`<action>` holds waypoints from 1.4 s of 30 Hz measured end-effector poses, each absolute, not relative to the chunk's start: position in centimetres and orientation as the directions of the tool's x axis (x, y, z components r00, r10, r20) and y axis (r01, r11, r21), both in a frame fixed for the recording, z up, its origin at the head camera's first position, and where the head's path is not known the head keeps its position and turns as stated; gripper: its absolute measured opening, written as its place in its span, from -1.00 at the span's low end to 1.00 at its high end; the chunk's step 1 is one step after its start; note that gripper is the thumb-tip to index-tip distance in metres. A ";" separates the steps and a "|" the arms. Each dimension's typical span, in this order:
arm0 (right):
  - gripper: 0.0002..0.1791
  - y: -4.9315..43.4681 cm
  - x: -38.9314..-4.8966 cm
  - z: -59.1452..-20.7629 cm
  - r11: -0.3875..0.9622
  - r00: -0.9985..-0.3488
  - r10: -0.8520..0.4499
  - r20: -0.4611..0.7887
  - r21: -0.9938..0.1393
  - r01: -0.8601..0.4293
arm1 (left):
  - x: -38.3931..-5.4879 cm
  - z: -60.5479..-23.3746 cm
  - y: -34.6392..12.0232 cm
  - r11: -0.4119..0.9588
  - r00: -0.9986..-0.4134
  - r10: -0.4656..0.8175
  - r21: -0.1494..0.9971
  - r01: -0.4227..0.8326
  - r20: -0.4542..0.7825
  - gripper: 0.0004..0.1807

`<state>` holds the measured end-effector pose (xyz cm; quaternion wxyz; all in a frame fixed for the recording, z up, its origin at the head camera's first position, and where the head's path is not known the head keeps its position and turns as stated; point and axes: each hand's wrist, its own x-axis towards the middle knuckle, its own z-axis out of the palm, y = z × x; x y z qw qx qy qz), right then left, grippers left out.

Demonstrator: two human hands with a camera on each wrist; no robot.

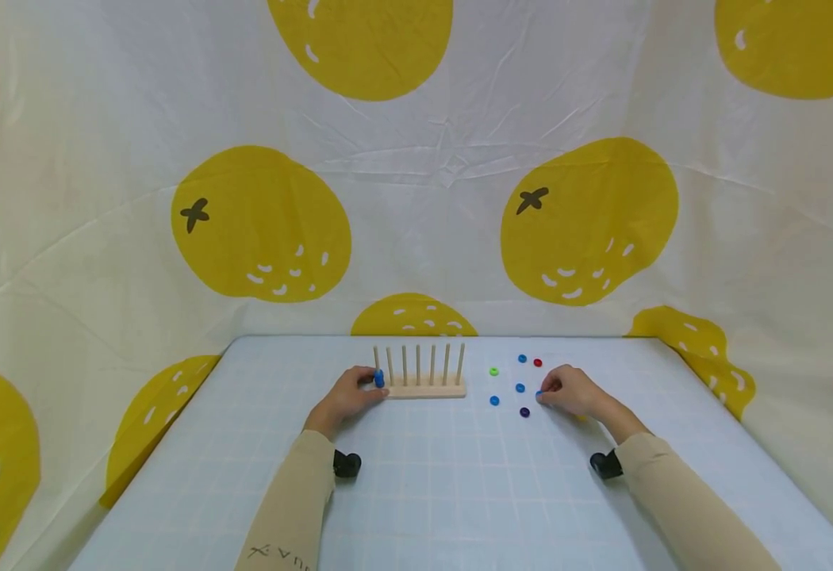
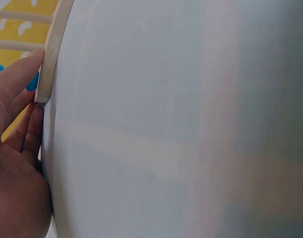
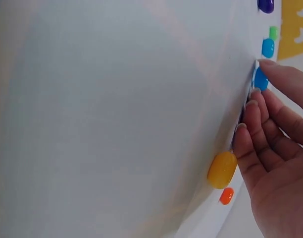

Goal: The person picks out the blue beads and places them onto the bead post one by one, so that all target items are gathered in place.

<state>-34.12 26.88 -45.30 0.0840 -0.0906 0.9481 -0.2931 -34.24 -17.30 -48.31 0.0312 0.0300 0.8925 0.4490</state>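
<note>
A wooden peg rack (image 1: 427, 392) with several upright pegs stands toward the back of the table. Blue rings (image 1: 378, 379) sit stacked on its leftmost peg. My left hand (image 1: 351, 399) grips the rack's left end, the thumb along the base (image 2: 51, 64) and other fingers around the end. To the right, my right hand (image 1: 575, 392) pinches a blue ring (image 3: 261, 79) between thumb and fingertips, close over the tabletop. Beside the curled fingers in the right wrist view lie a yellow ring (image 3: 222, 170) and an orange ring (image 3: 227, 196).
Between rack and right hand lie a green ring (image 1: 493, 371), a purple ring (image 1: 525, 412) and loose blue rings (image 1: 494, 400). Farther back is a red ring (image 1: 538, 362). A fruit-printed curtain (image 1: 424, 238) hangs behind the pale checked tabletop (image 1: 452, 492).
</note>
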 end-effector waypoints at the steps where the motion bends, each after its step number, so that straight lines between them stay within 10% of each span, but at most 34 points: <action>1: -0.83 26.9 -34.1 -45.3 0.814 -0.970 -0.217 -0.108 -0.569 -0.118 | -34.2 -48.3 -17.3 0.595 -0.996 0.087 0.803 0.033 -0.024 -0.40; 42: -0.77 23.6 -32.8 -42.6 0.705 -0.948 -0.244 0.205 -0.634 -0.318 | -34.4 -48.5 -17.4 0.590 -0.996 0.085 0.807 0.025 -0.031 -0.40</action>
